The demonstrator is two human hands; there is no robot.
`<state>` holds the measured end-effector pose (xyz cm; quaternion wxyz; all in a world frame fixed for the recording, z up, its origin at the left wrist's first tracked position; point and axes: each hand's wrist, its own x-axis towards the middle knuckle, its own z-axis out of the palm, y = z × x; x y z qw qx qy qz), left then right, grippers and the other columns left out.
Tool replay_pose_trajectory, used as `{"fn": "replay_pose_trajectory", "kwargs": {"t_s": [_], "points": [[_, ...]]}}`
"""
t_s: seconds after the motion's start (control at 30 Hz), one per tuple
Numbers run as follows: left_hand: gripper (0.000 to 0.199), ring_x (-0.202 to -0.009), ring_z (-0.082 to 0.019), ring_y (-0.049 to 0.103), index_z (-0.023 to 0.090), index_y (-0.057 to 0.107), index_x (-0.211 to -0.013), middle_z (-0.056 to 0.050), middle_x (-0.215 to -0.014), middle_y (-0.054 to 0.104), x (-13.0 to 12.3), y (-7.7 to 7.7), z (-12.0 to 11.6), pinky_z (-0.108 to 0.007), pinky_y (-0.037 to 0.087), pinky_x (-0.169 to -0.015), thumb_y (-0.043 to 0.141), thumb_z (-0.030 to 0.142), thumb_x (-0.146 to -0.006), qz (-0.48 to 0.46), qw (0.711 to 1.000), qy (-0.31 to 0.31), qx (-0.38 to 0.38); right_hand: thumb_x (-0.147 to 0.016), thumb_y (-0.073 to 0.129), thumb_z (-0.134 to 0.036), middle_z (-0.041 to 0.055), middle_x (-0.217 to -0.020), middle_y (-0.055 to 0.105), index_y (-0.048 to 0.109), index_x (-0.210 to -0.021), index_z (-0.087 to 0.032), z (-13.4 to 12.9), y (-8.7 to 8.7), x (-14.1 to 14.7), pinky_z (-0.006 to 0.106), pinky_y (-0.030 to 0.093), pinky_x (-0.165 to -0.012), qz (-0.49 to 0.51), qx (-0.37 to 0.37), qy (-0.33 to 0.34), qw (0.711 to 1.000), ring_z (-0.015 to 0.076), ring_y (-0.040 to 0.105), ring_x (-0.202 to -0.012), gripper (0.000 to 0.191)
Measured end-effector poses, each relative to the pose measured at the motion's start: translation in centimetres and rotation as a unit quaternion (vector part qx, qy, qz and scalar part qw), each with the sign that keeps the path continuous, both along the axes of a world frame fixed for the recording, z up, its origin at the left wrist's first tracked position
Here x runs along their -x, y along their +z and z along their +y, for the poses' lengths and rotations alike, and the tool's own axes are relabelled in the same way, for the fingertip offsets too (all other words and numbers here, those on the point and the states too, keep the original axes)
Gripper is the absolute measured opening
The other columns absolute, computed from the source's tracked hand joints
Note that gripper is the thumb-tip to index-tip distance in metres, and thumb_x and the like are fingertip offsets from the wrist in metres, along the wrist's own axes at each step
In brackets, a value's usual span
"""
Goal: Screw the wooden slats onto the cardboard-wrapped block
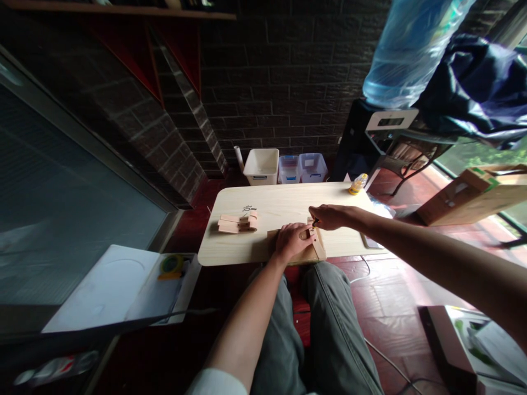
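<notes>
Head-camera view showed the seated person's left hand pressed flat on a wooden assembly at the near edge of the pale table, while the right hand pinched a small dark-tipped tool against its upright piece. It looked like a fastening step; the next move likely called for steady downward pressure. The assembly's long axis ran left to right along the edge. Spare wooden pieces lay well apart.
</notes>
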<state>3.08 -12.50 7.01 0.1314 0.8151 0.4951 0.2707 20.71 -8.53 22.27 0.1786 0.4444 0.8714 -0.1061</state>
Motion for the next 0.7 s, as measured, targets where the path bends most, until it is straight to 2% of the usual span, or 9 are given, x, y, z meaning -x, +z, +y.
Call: {"fn": "replay_pose_trajectory", "kwargs": {"t_s": [0.23, 0.4, 0.53, 0.7], "points": [[0.033, -0.117, -0.024, 0.070, 0.035, 0.074, -0.125, -0.001, -0.125, 0.078, -0.01, -0.05, 0.02, -0.040, 0.051, -0.102, 0.076, 0.048, -0.094, -0.004, 1.000, -0.003, -0.002, -0.100, 0.061, -0.034, 0.0246, -0.114, 0.078, 0.064, -0.127, -0.008, -0.07, 0.66, 0.16, 0.032, 0.052, -0.070, -0.021, 0.003, -0.023, 1.000, 0.0314, 0.079, -0.096, 0.037], [0.034, -0.117, -0.024, 0.070, 0.035, 0.074, -0.124, -0.001, -0.125, 0.078, -0.11, -0.19, 0.08, -0.041, 0.051, -0.103, 0.077, 0.047, -0.093, -0.004, 1.000, 0.002, -0.004, -0.096, 0.066, -0.031, 0.0214, -0.123, 0.076, 0.059, -0.134, -0.011, 0.19, 0.17, -0.07, 0.031, 0.052, -0.073, -0.009, 0.005, -0.002, 1.000, 0.0312, 0.077, -0.107, 0.043], [0.033, -0.116, -0.024, 0.071, 0.034, 0.075, -0.123, 0.000, -0.124, 0.079, -0.13, -0.26, 0.07, -0.041, 0.051, -0.102, 0.077, 0.047, -0.092, -0.004, 1.000, 0.003, -0.005, -0.099, 0.062, -0.029, 0.0186, -0.122, 0.077, 0.059, -0.134, -0.013, 0.25, 0.52, -0.01, 0.029, 0.050, -0.071, -0.009, 0.008, 0.010, 1.000, 0.0297, 0.077, -0.104, 0.039], [0.033, -0.117, -0.024, 0.070, 0.033, 0.075, -0.123, -0.001, -0.125, 0.078, -0.12, -0.47, 0.11, -0.042, 0.051, -0.104, 0.077, 0.047, -0.092, -0.007, 1.000, 0.006, -0.005, -0.101, 0.061, -0.031, 0.0223, -0.118, 0.077, 0.062, -0.131, -0.009, 0.12, 1.06, 0.57, 0.030, 0.050, -0.069, -0.021, 0.002, 0.006, 1.000, 0.0299, 0.078, -0.100, 0.037]]}}
